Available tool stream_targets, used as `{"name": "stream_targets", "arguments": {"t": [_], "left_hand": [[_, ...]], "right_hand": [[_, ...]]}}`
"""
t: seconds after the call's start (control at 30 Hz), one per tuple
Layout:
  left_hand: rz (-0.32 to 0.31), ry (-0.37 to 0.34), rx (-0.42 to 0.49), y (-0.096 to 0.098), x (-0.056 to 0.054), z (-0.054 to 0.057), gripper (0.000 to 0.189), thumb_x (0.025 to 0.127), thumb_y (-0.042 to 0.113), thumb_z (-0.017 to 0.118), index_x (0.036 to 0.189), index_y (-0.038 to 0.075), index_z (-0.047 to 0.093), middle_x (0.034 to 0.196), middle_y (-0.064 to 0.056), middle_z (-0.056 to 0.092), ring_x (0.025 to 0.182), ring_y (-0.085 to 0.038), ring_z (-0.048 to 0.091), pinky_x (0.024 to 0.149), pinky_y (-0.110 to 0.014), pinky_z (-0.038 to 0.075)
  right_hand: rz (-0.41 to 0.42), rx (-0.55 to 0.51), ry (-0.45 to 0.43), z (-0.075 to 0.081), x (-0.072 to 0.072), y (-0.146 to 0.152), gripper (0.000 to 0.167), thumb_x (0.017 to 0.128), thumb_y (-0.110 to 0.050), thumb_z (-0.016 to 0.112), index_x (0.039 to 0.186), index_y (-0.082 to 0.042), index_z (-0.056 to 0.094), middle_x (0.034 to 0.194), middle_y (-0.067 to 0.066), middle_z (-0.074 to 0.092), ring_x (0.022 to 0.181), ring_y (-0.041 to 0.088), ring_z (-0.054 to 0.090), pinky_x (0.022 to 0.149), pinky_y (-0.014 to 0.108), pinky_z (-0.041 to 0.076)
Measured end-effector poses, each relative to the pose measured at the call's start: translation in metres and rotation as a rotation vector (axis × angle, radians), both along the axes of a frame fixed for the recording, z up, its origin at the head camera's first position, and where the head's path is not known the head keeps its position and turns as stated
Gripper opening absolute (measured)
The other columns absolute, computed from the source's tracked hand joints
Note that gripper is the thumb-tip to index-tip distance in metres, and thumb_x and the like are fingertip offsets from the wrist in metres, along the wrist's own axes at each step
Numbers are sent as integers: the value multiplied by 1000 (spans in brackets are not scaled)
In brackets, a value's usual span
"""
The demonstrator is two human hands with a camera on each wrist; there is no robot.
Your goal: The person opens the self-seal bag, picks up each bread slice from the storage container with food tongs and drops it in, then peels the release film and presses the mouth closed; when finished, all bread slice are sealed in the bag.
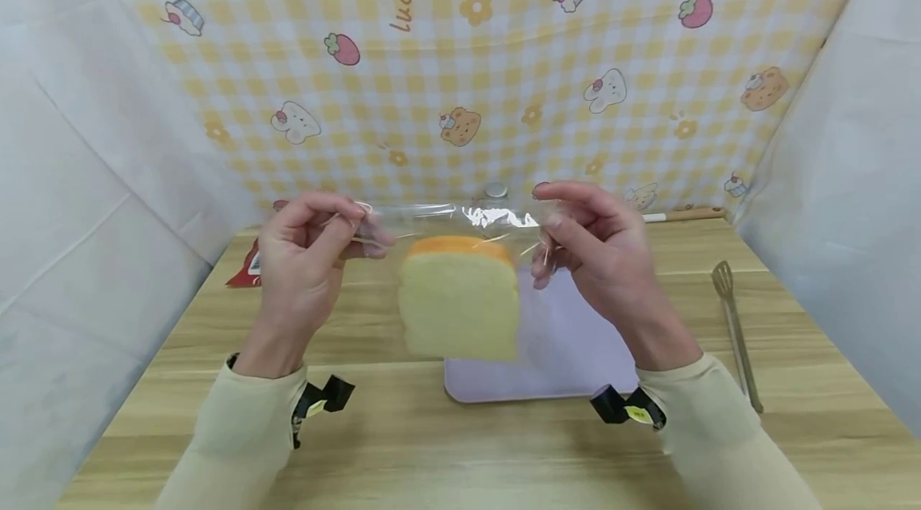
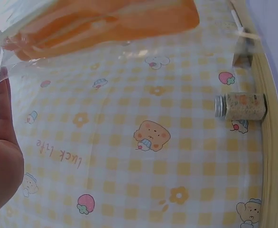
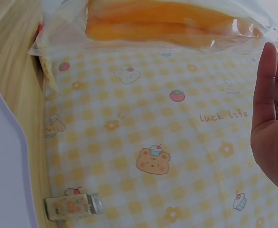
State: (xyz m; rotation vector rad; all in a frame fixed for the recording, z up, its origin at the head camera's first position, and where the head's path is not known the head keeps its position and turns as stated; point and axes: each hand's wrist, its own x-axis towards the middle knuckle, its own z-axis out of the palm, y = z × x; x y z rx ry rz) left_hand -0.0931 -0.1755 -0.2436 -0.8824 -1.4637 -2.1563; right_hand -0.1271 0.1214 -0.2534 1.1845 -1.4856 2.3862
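A clear plastic bag [image 1: 432, 210] with a bread slice [image 1: 460, 306] inside hangs upright above the table. The slice has a pale yellow face and an orange crust along its top. My left hand [image 1: 305, 254] pinches the bag's upper left corner between thumb and fingers. At the upper right corner, my right hand [image 1: 600, 254] pinches the film with its index finger extended. Both wrist views show the orange crust [image 2: 110, 23] through the film, with the left fingers at the frame's edge and the right hand [image 3: 274, 118] on the opposite side.
Below and behind the bag lies a purple cutting board [image 1: 576, 342]. To its right rests a slotted long-handled utensil [image 1: 737, 334]. A red package [image 1: 248, 268] sits partly behind the left hand. A seasoning jar [image 2: 243, 106] stands by the checkered back cloth, near a wooden-handled item [image 1: 691, 214].
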Motion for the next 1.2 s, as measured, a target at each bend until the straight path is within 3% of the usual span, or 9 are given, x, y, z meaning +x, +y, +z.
{"name": "stream_targets", "arguments": {"t": [0.2,0.47,0.67,0.83,0.97,1.1,1.2], "left_hand": [[75,-57,28,4,-1,-5,30,102,-13,53,96,8,75,90,-6,77,78,-17,79,72,-31,66],[144,-146,83,17,-9,-11,30,100,-14,54,91,7,75,86,-6,74,76,-16,76,68,-31,65],[204,-120,-15,15,-13,-17,30,100,-13,57,92,9,76,89,-5,75,77,-16,76,68,-34,65],[175,-80,-51,14,-17,-21,33,101,-12,56,98,13,77,92,-4,77,82,-17,77,71,-36,66],[145,-60,-57,14,-21,-26,40,101,-11,54,113,19,76,97,-2,77,87,-16,76,75,-35,66],[115,-129,-67,15,-24,-37,48,100,-13,55,132,20,71,104,0,78,95,-16,77,82,-36,66],[103,-202,-74,15,-25,-48,50,100,-15,56,137,17,68,105,0,80,97,-15,77,86,-38,65]], "right_hand": [[-32,-14,-53,-11,-3,-5,37,100,18,49,116,-2,76,77,6,70,63,18,72,56,33,61],[-172,58,-132,-26,-9,-6,39,94,19,56,109,-9,78,77,5,74,67,17,72,59,34,62],[-306,64,-188,-27,-16,-7,30,98,13,61,91,-10,79,79,1,74,62,12,69,57,29,60],[-352,51,-108,-23,-16,-6,22,99,12,61,90,-4,75,78,4,74,61,14,68,56,30,61],[-371,65,-52,-21,-14,-5,18,98,11,63,93,-2,74,79,6,77,61,14,70,56,32,62],[-369,47,-54,-20,-15,-5,21,97,13,62,96,-2,76,78,6,78,58,13,70,55,31,61],[-362,55,-53,-19,-16,-3,18,97,13,63,96,0,76,77,6,78,56,13,69,55,29,60]]}}
